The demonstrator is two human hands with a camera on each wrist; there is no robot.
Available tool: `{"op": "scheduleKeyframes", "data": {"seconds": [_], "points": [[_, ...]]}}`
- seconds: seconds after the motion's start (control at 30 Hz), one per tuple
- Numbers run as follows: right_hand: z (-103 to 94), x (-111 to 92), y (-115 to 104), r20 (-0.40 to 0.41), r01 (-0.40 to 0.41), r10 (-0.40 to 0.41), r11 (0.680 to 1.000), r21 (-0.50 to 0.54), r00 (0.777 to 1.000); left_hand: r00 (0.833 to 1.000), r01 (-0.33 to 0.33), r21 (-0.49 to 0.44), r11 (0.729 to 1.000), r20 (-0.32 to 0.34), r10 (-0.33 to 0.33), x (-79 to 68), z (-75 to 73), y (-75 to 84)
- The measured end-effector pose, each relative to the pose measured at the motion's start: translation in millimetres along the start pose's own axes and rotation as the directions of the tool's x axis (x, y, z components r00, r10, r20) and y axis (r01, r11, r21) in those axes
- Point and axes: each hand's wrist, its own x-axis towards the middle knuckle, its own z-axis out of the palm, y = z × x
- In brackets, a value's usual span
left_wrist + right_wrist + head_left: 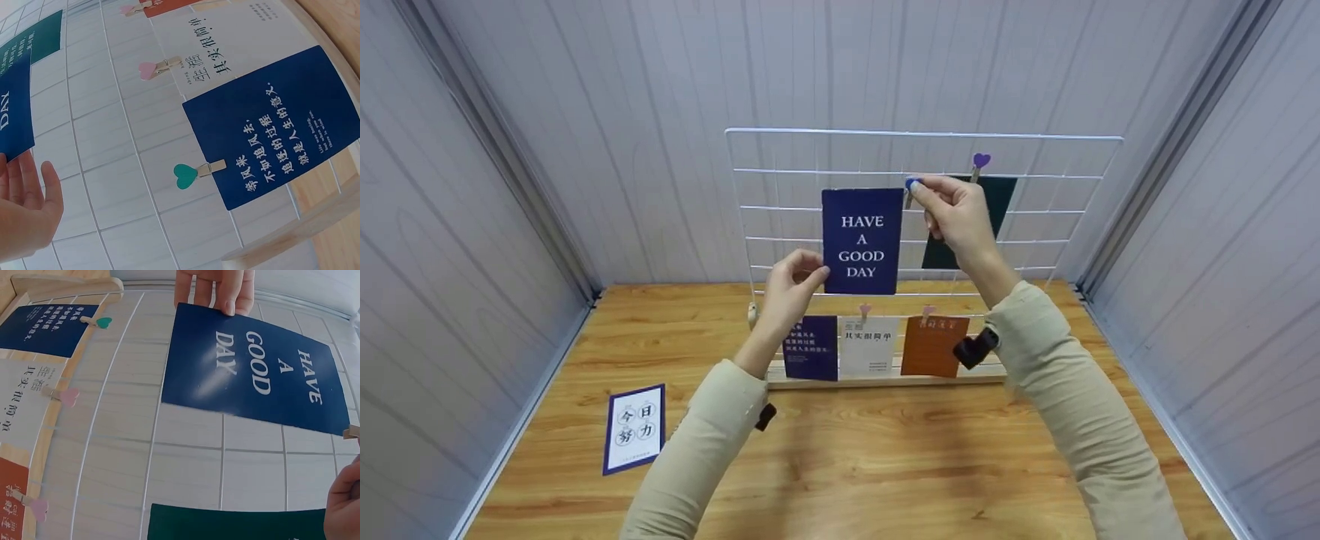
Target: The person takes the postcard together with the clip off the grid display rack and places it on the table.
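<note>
Blue and upright, the GOOD DAY card (862,241) is in front of the wire grid (922,133), its lower left edge pinched in your left hand (791,283). Your right hand (962,219) pinches a blue-heart clip (913,184) at its upper right corner. Behind that hand hangs a green card (1000,201); below hang navy (811,349), white (867,349) and orange cards (933,349). One bordered card (634,429) lies on the table (847,465).

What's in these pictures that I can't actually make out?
- Green card, full wording: partly behind the right grip in the head view; cut off by the left edge in the left wrist view and the bottom edge in the right.
- Back of the blue card: its front hides it in every view.
- Table card, bottom line: too small, head view.
- White card, small print: blurred, left wrist view.
</note>
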Motion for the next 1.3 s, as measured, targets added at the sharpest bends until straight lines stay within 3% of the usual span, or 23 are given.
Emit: {"op": "scheduleKeyframes", "data": {"seconds": [0.27, 0.57, 0.93, 1.3], "points": [[-12.4, -7, 6, 0.021, -0.001, 0.001, 1.000, -0.015, 1.000, 1.000, -0.010, -0.012, 1.000, 0.007, 0.010, -6.7, -11.6, 0.5], [-36.7, -13, 10, 0.002, -0.006, 0.006, 0.999, -0.038, 1.000, 0.999, -0.032, -0.042, 0.999, -0.019, 0.031, -22.1, -31.9, 26.8], [-66.8, -25, 14, -0.030, -0.033, 0.030, 0.996, -0.086, 0.999, 0.997, 0.032, -0.096, 0.995, -0.065, -0.038, -32.1, -60.5, 23.4], [-95.8, -42, 26, -0.018, -0.077, 0.076, 0.992, -0.096, 0.997, 0.990, 0.049, -0.077, 0.996, -0.126, -0.059, -43.6, -86.6, 20.5]]}}
